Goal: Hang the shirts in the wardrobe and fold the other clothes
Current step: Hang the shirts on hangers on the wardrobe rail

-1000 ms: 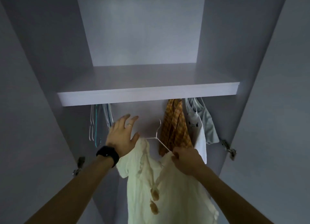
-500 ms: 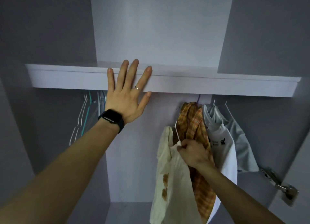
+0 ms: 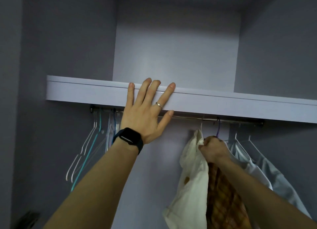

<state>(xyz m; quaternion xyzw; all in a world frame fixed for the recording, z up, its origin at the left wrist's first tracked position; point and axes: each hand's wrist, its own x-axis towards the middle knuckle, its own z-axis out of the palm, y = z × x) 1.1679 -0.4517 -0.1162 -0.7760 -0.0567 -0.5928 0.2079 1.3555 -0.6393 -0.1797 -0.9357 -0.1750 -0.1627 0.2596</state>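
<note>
Gripping the cream shirt (image 3: 190, 186) at its collar, the right hand (image 3: 213, 149) is holding it just under the rail (image 3: 188, 117), against the plaid shirt (image 3: 223, 194). The left hand (image 3: 145, 119), fingers straight and holding nothing, is pressing on the shelf (image 3: 240, 105) edge. The head view suggests the hanging step is nearing its end, though the hook's seating cannot be told. The next move calls for confirming that, then letting go.

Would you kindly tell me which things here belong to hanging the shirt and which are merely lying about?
In the job: cream shirt, its hanger hook, rail, right hand gripping the shirt, left hand on the shelf edge.
Just there: empty hangers, plaid shirt, white shirt, grey shirt.
</note>
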